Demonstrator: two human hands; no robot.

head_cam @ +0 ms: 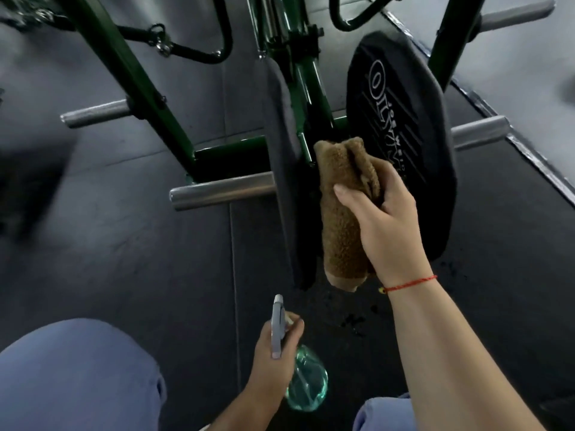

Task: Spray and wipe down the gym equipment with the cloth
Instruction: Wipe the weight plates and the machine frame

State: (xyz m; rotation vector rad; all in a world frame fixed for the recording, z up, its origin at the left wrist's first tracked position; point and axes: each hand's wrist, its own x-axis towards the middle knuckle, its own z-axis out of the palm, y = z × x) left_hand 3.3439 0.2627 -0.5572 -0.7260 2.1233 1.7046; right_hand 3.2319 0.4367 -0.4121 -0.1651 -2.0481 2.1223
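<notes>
Bottom of frame: both knees in blue trousers, left knee point(77, 374) at lower left, right knee point(382, 412) at the bottom edge right of centre.

Between them, low centre: left hand point(270, 349) grips the spray bottle point(306, 381), fingers curled round the neck just under the grey spray head point(277, 325). The bottle body is clear and green-tinted, tilted down-right. The head points up-frame towards the plates. It is blurred, so I can't tell if a finger is on the trigger.

Centre: right hand point(389, 219) clamps the cloth point(342, 213), thumb across the front and fingers wrapped behind. The cloth is brown and fluffy, folded long, and hangs below the hand. Its top end pokes up into the gap between two weight plates; whether it touches either, I can't tell. Red string bracelet point(410, 284) on the right wrist.

Behind the cloth: black edge-on plate point(286, 181) just left of it, lettered plate point(401, 126) on the right, face towards the camera. Both stand upright on the rack.

A steel peg point(221, 189) sticks out left of the edge-on plate. More pegs at mid-left point(93, 115), mid-right point(479, 132) and upper right point(513, 15).

Green frame point(137, 79) runs diagonally from the upper left down to the base.

Dark rubber floor point(124, 259) throughout, with dark blotches point(354, 321) near the bottle.
</notes>
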